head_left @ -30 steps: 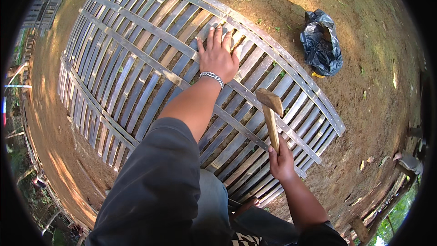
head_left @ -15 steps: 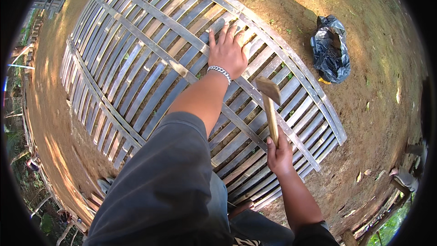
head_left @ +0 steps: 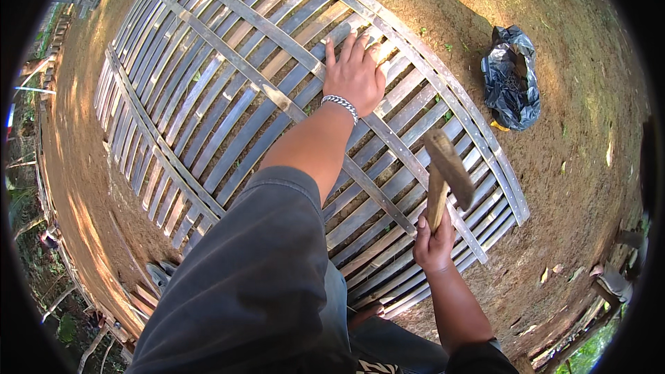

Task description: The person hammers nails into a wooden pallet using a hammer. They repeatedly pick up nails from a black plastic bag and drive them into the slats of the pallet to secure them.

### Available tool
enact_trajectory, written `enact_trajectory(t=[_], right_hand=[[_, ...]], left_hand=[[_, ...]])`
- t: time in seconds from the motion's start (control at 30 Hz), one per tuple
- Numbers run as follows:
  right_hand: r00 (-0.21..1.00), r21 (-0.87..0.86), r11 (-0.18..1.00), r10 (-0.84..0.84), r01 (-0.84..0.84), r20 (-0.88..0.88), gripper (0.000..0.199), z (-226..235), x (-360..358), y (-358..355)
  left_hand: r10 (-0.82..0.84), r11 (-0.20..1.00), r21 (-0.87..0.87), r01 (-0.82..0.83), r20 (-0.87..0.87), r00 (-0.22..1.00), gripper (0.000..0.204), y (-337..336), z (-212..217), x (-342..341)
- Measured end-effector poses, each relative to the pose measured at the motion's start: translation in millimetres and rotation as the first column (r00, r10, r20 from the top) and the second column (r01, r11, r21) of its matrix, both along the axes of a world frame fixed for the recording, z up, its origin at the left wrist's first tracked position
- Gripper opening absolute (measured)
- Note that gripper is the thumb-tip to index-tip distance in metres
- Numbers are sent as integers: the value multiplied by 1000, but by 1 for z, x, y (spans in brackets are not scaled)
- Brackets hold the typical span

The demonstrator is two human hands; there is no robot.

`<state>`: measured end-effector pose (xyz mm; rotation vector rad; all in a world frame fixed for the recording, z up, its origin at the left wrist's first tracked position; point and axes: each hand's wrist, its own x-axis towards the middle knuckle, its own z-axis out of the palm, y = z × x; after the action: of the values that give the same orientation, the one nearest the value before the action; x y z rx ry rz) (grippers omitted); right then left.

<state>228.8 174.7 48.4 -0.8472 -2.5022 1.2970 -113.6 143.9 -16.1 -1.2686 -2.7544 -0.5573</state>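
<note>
above right hand, gripped hammer

- Bare dirt ground — brown, sunlit in patches, scattered with dry leaves.
- A large bamboo lattice panel lies flat on it, long slats crossed by thinner strips.
- A crumpled black plastic bag sits on the dirt just beside the panel's far edge — not touching it.

Outdoor rural work yard is being shown: bare dirt ground, large bamboo slat panel being laid flat on it, vegetation at edges, black plastic bag nearby.
</note>
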Motion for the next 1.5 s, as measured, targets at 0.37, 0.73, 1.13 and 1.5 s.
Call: enact_trajectory(t=[0.37, 0.73, 1.13, 1.5], right_hand=[[995, 79, 996, 38, -31, -92, 50, -5, 0, 3], [1000, -66, 998, 21, -21, 0, 51, 1, 3, 4], [999, -16, 999, 34, -34, -9, 47, -5, -1, 7], [992, -86, 993, 71, -80, -106, 42, 2, 2, 18]], left_hand=[[-3, 1000, -15, 3, 3, 1000, 48, 2, 0, 0], [3, 1000, -22, -3, -1, 1000, 49, 1, 0, 0], [10, 1000, -6, -10, 4, 1000, 50, -2, -1, -2], [12, 1000, -27, -11, 20, 1000, 50, -1, 3, -1]])
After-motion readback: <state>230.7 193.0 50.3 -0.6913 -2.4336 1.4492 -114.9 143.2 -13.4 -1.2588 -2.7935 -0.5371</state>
